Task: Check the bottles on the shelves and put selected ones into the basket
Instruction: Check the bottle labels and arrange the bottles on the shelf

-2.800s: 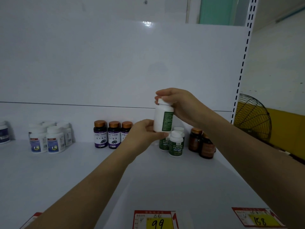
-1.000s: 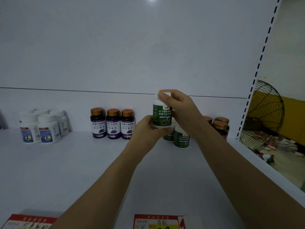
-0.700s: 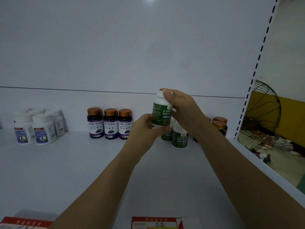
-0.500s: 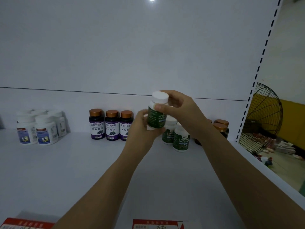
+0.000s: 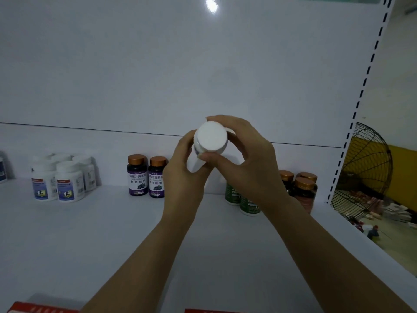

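Note:
A white bottle (image 5: 211, 139) with a white cap is held in the air above the white shelf (image 5: 90, 233), tipped so its cap faces me. My left hand (image 5: 182, 175) grips its body from below and the left. My right hand (image 5: 246, 163) pinches it near the cap, thumb underneath and fingers over the top. Its green label is hidden. The basket is out of sight.
At the back of the shelf stand white bottles (image 5: 61, 180), two purple-labelled bottles with copper caps (image 5: 146, 177), green-labelled bottles (image 5: 246, 203) behind my right wrist and dark brown bottles (image 5: 302, 188). A slotted upright (image 5: 358, 98) ends the shelf at the right; a wire fan guard (image 5: 365, 177) lies beyond.
The bottle stood upright between my hands with its green label showing; both hands have tipped it toward me until the cap faces the camera. The bottles on the shelf have not moved.

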